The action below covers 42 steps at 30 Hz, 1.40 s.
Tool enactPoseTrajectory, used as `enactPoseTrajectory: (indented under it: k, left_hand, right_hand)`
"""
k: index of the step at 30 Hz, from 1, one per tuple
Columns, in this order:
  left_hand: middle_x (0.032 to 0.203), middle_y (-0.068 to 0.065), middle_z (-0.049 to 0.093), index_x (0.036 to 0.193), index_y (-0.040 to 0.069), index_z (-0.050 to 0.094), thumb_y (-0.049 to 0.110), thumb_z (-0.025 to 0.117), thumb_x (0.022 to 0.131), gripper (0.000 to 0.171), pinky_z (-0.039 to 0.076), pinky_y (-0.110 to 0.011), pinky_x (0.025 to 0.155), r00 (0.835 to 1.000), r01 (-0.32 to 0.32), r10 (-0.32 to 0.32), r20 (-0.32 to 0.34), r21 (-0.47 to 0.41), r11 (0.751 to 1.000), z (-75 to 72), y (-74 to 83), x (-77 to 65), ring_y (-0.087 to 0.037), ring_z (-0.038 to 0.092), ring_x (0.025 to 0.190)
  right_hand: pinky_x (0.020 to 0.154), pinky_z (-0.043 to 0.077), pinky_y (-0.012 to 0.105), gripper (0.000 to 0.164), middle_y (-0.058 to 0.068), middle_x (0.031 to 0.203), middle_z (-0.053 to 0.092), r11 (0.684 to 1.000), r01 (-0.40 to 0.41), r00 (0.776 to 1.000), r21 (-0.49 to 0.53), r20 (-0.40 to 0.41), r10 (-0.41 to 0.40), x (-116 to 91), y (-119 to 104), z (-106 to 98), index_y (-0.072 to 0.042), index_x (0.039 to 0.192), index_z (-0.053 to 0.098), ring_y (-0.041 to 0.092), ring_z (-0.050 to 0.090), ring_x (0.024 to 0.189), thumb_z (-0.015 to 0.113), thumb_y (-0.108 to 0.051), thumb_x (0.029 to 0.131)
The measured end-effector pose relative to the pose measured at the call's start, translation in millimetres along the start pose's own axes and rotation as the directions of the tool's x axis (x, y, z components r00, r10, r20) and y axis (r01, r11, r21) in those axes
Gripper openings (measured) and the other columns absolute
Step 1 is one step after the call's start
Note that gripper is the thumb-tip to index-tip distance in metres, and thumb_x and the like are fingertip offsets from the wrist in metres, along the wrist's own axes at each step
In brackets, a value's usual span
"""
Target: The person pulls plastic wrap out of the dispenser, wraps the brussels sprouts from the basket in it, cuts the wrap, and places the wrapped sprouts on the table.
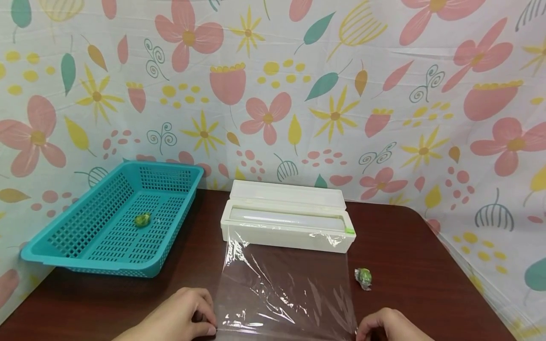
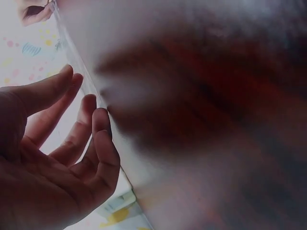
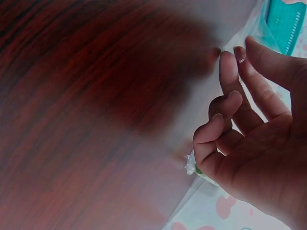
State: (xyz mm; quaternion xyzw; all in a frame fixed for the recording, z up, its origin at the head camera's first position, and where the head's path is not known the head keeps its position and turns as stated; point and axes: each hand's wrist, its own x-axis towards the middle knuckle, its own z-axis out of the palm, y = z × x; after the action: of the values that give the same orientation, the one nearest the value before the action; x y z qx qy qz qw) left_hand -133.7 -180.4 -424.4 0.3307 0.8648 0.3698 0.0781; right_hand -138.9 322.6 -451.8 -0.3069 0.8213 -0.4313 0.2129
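Observation:
A sheet of clear plastic wrap (image 1: 281,289) stretches from a white wrap dispenser box (image 1: 287,239) toward the front of the table. At the sheet's near left corner, my left hand (image 1: 181,315) pinches the edge between thumb and fingers. My right hand (image 1: 390,326) pinches the near right corner. In the left wrist view the left hand (image 2: 72,143) has its fingers bent along the film edge. Thumb and index fingertip of the right hand (image 3: 254,110) meet close at the film in the right wrist view. The dispenser's lid (image 1: 287,195) stands raised, with the roll visible inside.
A small green wrapped piece (image 1: 364,278) lies right of the film, near my right hand. On the left stands a teal plastic basket (image 1: 172,237) with another small green piece (image 1: 142,219) inside. A flowered cloth (image 1: 273,94) hangs behind the dark wooden table (image 1: 401,255).

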Motion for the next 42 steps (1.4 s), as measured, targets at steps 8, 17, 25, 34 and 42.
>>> enactPoseTrajectory:
  k: [8, 17, 25, 34, 42]
  left_hand:
    - [0.078, 0.026, 0.058, 0.082, 0.022, 0.083, 0.018, 0.086, 0.088, 0.008, 0.049, -0.022, 0.064, 1.000, -0.007, 0.008, -0.016, 0.051, 0.999, 4.0, 0.3, 3.0, 0.005, 0.054, 0.072]
    - [0.081, 0.025, 0.061, 0.083, 0.024, 0.079, 0.011, 0.090, 0.082, 0.017, 0.049, -0.023, 0.061, 0.999, 0.019, -0.017, -0.033, 0.071, 0.997, 2.1, 2.9, 8.6, 0.003, 0.053, 0.071]
    - [0.090, 0.025, 0.066, 0.093, 0.027, 0.083, 0.016, 0.087, 0.086, 0.014, 0.056, -0.032, 0.078, 0.997, 0.069, -0.066, -0.032, 0.103, 0.992, -7.5, 6.7, 8.2, 0.001, 0.062, 0.086]
    - [0.088, 0.024, 0.064, 0.097, 0.026, 0.083, 0.020, 0.088, 0.086, 0.014, 0.053, -0.030, 0.072, 0.997, 0.076, -0.073, -0.036, 0.096, 0.992, -6.2, 5.8, 6.8, 0.002, 0.056, 0.079]
    - [0.076, 0.022, 0.051, 0.100, 0.029, 0.082, 0.019, 0.091, 0.082, 0.022, 0.044, -0.025, 0.061, 0.998, 0.053, -0.048, -0.039, 0.140, 0.989, -2.7, 4.7, 6.5, 0.001, 0.050, 0.070]
  right_hand:
    - [0.051, 0.048, 0.023, 0.020, -0.022, 0.077, 0.068, 0.995, 0.074, 0.993, -0.072, -0.089, -0.080, 3.5, -28.6, 8.7, -0.015, 0.085, 0.079, -0.008, 0.055, 0.065, 0.071, -0.001, 0.096]
    - [0.054, 0.052, 0.025, 0.018, -0.014, 0.081, 0.070, 0.999, 0.041, 0.995, -0.008, -0.092, -0.041, 3.6, -2.6, 6.5, -0.014, 0.099, 0.081, -0.002, 0.060, 0.068, 0.077, 0.001, 0.092]
    - [0.056, 0.050, 0.025, 0.021, -0.014, 0.094, 0.068, 0.995, 0.089, 0.995, -0.034, -0.036, -0.090, 2.3, -27.0, -3.2, -0.006, 0.113, 0.078, 0.002, 0.061, 0.077, 0.076, 0.001, 0.093]
    - [0.057, 0.050, 0.025, 0.018, -0.016, 0.095, 0.067, 0.993, 0.065, 0.994, -0.103, -0.081, -0.073, 1.5, -30.8, -4.5, -0.008, 0.114, 0.079, 0.000, 0.058, 0.076, 0.072, -0.003, 0.098]
    - [0.051, 0.046, 0.023, 0.031, -0.017, 0.091, 0.061, 0.979, 0.062, 0.989, -0.192, -0.117, -0.086, 1.0, -3.7, -0.2, -0.012, 0.122, 0.076, -0.003, 0.050, 0.064, 0.082, -0.009, 0.091]
